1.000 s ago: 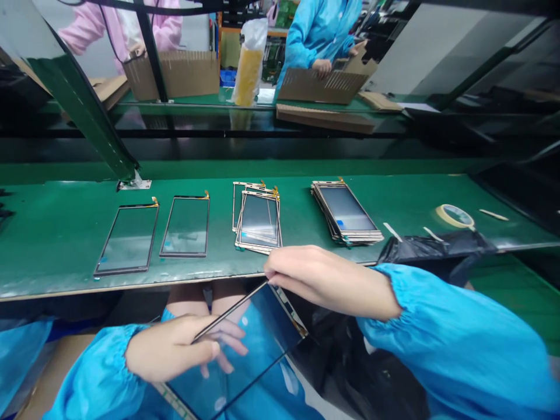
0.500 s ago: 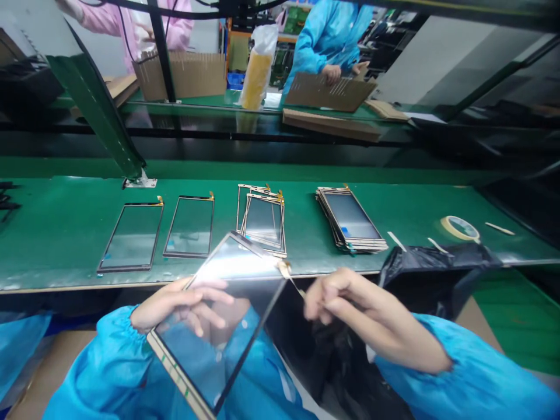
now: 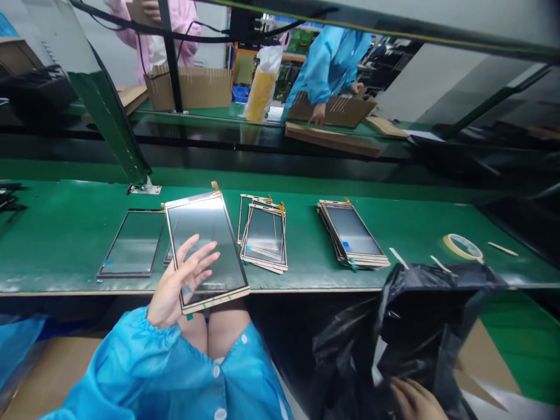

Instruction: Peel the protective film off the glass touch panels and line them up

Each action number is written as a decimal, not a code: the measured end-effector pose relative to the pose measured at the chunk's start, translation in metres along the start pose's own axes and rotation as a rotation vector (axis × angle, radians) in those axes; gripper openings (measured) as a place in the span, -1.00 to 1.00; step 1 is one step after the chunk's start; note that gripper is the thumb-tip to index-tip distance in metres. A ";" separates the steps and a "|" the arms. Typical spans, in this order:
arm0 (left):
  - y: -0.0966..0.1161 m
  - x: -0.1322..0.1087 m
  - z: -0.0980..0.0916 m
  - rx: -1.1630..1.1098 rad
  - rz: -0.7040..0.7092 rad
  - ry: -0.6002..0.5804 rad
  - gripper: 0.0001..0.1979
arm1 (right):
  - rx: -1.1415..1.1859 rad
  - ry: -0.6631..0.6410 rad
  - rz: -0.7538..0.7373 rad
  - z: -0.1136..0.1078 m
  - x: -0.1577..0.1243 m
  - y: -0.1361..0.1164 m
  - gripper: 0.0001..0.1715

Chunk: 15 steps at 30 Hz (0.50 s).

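Note:
A glass touch panel (image 3: 205, 233) with a dark border and a gold flex tail at its top corner is held tilted over the bench front. My left hand (image 3: 188, 274) grips it by the left edge; its spread fingers show against the pane. My right hand (image 3: 417, 399) is low at the right, partly cut off by the frame, beside a black plastic bag (image 3: 406, 326). Its visible fingers are loosely extended, with nothing seen in them. A white strip (image 3: 378, 359) shows on the bag just above them.
On the green bench (image 3: 52, 233) lie one panel (image 3: 133, 242), another partly behind the held one, a small overlapping group (image 3: 265, 230) and a taller stack (image 3: 354, 230). A tape roll (image 3: 462, 247) lies right. Two co-workers handle cardboard beyond the bench.
My left hand has raised the panel and turned it more upright, up and to the left. My right hand has left the panel's flex tail and dropped down right to the black bag.

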<state>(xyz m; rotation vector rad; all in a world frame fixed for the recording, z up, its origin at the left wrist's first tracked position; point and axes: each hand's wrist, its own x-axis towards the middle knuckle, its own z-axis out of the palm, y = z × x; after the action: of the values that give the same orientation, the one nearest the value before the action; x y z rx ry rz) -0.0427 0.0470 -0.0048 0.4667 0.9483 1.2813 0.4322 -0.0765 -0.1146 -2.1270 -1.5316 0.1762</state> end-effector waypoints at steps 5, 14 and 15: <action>-0.011 -0.010 0.014 0.087 0.103 -0.049 -0.56 | 0.437 -0.163 -0.072 0.025 0.013 -0.141 -0.61; -0.017 -0.045 0.004 0.239 0.342 -0.057 -0.65 | 0.548 -0.562 -0.568 0.057 0.016 -0.292 -0.75; -0.017 -0.048 0.005 0.258 0.371 -0.064 -0.66 | 0.465 -0.526 -0.648 0.056 0.017 -0.291 -0.72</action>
<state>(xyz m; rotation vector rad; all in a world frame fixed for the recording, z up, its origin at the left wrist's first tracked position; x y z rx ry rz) -0.0284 -0.0018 0.0011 0.9126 1.0082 1.4703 0.1693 0.0250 -0.0228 -1.1969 -2.1326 0.8122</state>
